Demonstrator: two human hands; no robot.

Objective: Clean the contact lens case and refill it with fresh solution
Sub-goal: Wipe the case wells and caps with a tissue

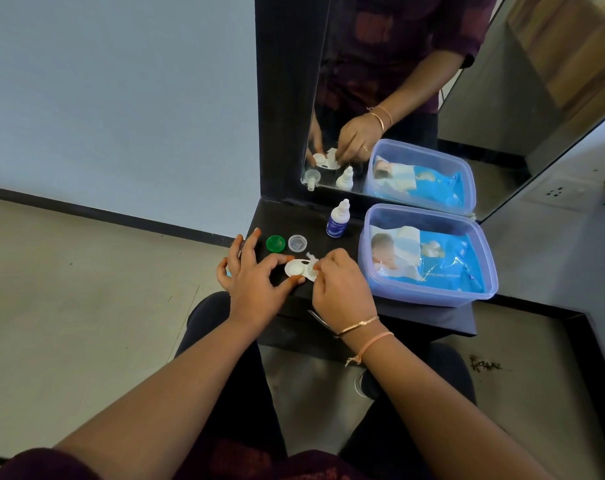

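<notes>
On the black desk [415,317], at its middle, we hold the white lens case [295,268]: left hand [256,278] pinches its left well between thumb and forefinger, right hand [339,285] fingers closed on a white wipe scrap [313,268] pressed at the right well. We judge cleaning underway; refill not started, caps off. Count: one case, two loose caps, green cap [275,243] and clear cap [297,243] at 12 o'clock of the case, one solution bottle [337,220] at 1 o'clock, one wipes tub [429,299] at 3 o'clock.
</notes>
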